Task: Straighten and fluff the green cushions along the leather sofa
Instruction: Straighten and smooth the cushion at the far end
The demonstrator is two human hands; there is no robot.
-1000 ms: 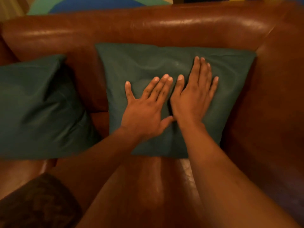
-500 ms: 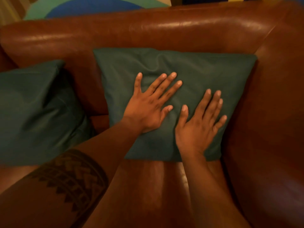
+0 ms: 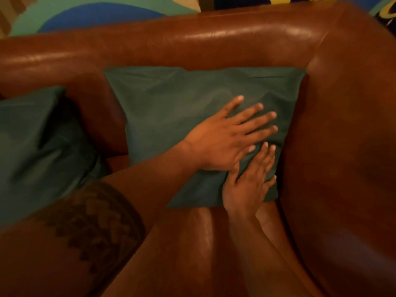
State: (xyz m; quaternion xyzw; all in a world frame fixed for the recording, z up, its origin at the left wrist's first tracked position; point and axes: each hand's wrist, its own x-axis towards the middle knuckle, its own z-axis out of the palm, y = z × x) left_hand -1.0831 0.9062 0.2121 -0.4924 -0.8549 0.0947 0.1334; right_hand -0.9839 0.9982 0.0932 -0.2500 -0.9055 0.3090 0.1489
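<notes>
At centre frame, the green cushion leans against the leather sofa backrest in the corner by the armrest. Left hand and right hand press flat on it, fingers extended, grasping nothing. Judged soft, light, yielding: best gripped at opposite edges; a second cushion lies slumped at left.

Green-and-blue rug behind

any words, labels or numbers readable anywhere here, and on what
None can be read.
Green cushion under both hands: plain fabric, no tag showing.
Leather sofa: no brand mark visible.
Forearm tattoo: a geometric pattern, no letters.
Coloured shapes behind the sofa: no lettering legible.
</notes>
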